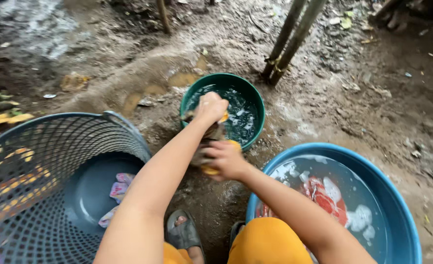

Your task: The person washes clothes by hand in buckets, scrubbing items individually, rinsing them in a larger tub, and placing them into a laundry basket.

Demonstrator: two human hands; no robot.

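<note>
Taking the green bucket [253,100] as the landmark, at the far left of it stands a grey-blue laundry basket [40,161] with latticed sides; a small pink and pale cloth [117,188] lies on its floor. Through the lattice, yellow leaves show on the ground beyond.

Nearer the bucket, the left hand [210,107] is closed in a fist around the upper end of a twisted wet cloth [211,134], dark with yellow patches, right at the bucket's near-left rim. Just below it, on the near side of the bucket, the right hand [226,160] clamps the lower end of the same cloth, fingers wrapped tight. The cloth runs between the two fists, held above the muddy ground [324,93] just clear of the rim.

The bucket itself holds dark water with some foam. Below the hands, on the side nearest the person, a foot in a grey sandal [183,233] rests on the mud, and orange clothing covers the knees.

Behind the bucket to the right, two leaning poles [290,39] rise from the earth. Right of the bucket and nearer the person sits a wide blue basin [402,205] of soapy water with a red garment [324,198] soaking among suds.
</note>
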